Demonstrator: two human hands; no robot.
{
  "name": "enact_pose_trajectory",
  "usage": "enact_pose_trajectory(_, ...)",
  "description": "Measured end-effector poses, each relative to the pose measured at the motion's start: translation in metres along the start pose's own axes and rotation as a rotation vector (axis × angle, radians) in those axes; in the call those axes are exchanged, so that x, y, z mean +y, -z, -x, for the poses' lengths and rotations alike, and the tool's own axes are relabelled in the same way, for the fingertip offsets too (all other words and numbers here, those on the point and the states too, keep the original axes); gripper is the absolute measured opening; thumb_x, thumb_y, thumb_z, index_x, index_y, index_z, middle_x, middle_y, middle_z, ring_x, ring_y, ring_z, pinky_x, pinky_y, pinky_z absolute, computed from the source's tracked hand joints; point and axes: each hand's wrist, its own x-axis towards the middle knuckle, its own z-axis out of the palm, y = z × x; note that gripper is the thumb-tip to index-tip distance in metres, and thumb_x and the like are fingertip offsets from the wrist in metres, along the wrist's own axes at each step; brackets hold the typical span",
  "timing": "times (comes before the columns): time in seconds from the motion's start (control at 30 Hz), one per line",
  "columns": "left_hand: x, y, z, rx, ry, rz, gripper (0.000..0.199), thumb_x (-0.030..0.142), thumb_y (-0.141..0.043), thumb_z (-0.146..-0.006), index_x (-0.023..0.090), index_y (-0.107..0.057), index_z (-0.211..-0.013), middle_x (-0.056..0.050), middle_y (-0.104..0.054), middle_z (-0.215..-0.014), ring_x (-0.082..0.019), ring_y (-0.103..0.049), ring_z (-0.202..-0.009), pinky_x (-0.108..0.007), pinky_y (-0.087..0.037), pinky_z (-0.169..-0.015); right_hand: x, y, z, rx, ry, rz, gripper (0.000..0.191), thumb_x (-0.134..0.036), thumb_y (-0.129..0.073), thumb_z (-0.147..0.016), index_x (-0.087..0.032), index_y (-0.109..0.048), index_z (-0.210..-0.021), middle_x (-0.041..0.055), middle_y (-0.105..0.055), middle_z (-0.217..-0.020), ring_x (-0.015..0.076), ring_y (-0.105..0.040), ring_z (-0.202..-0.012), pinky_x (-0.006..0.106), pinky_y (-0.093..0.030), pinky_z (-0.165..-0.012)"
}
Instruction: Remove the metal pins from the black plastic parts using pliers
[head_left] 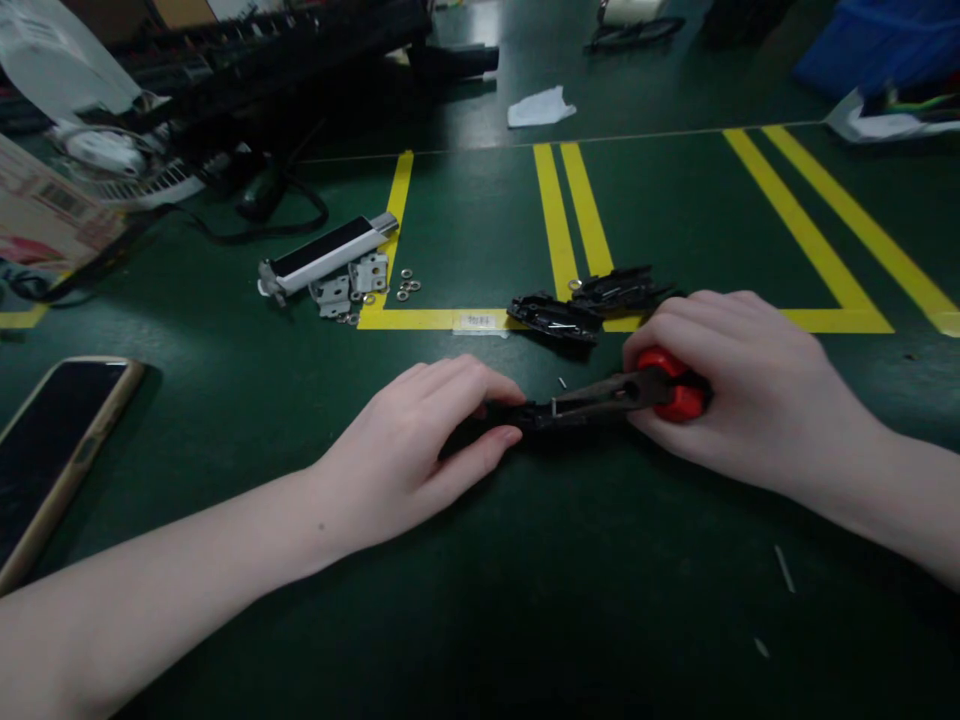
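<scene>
Between the thumb and fingers of my left hand (420, 425) is one end of a slim black plastic part (534, 416). My right hand (739, 375) is wrapped round the red handles of long-nose pliers (611, 392). The jaws point left and their tips meet a small pale metal pin (554, 407) at the black part. Just above the jaws lies another tiny metal pin (562, 382) on the table. Two more black plastic shells (556, 320) rest beyond my hands, close together. The far end of the held part is hidden behind the pliers and my right hand.
A white-and-black metal piece (330, 255), grey brackets (334, 295) and several small rings (405, 287) lie at the left. Nearer is a phone (56, 440). Yellow tape (555, 220) marks the green table. A white fan (67, 70) and blue bin (885, 50) stand at the back.
</scene>
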Motion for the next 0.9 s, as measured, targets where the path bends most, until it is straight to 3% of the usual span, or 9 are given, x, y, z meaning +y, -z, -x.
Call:
enact_pose_trajectory(0.2,-0.0028,-0.0009,-0.0011,0.009,-0.096,-0.143,0.012,0.016,-0.057,-0.101,0.014,-0.066,-0.109,-0.006,-0.071,-0.105,-0.018,-0.066,-0.093,-0.032,-0.055,-0.076,0.0029,-0.005,0.0039,0.045,0.004,0.039,0.01,-0.032,-0.058,-0.091,-0.024,-0.052,-0.09,0.0042,-0.061,-0.082,0.0228,-0.057,-0.076,0.038,-0.041,-0.064)
enact_pose_trajectory(0.5,-0.0018,-0.0022,-0.0033,0.011,-0.015,-0.16,0.006,0.022,-0.063,-0.097,0.018,-0.063,-0.1,-0.008,-0.067,-0.117,-0.024,-0.065,-0.107,-0.041,-0.055,-0.086,0.0014,-0.0022,0.0005,0.023,0.019,0.046,0.01,-0.027,-0.062,-0.089,-0.022,-0.053,-0.088,0.0036,-0.061,-0.08,0.0219,-0.057,-0.073,0.037,-0.041,-0.063)
enact_pose_trajectory(0.6,-0.0021,-0.0032,-0.0035,0.014,0.011,-0.153,0.016,0.025,-0.069,-0.095,0.018,-0.061,-0.106,-0.008,-0.068,-0.118,-0.025,-0.065,-0.108,-0.041,-0.055,-0.087,0.0018,-0.0023,0.0014,0.041,0.01,0.045,0.01,-0.028,-0.062,-0.089,-0.023,-0.053,-0.089,0.003,-0.061,-0.08,0.0219,-0.058,-0.073,0.037,-0.042,-0.063)
enact_pose_trajectory(0.8,-0.0028,-0.0026,-0.0041,0.001,0.056,-0.252,0.058,0.038,-0.072,-0.097,0.018,-0.049,-0.145,-0.01,-0.066,-0.136,-0.029,-0.062,-0.123,-0.044,-0.049,-0.1,0.0018,-0.0024,0.0003,0.021,0.007,0.058,0.011,-0.031,-0.06,-0.089,-0.023,-0.053,-0.088,0.0034,-0.061,-0.08,0.0232,-0.058,-0.072,0.037,-0.042,-0.063)
enact_pose_trajectory(0.9,-0.0044,-0.0022,-0.0045,-0.022,0.015,-0.262,0.051,0.037,-0.069,-0.1,0.018,-0.054,-0.144,-0.009,-0.067,-0.13,-0.027,-0.062,-0.118,-0.041,-0.049,-0.093,0.0018,-0.0018,0.0002,0.013,0.014,0.051,0.01,-0.031,-0.06,-0.09,-0.023,-0.054,-0.088,0.0038,-0.062,-0.08,0.0236,-0.06,-0.074,0.037,-0.042,-0.063)
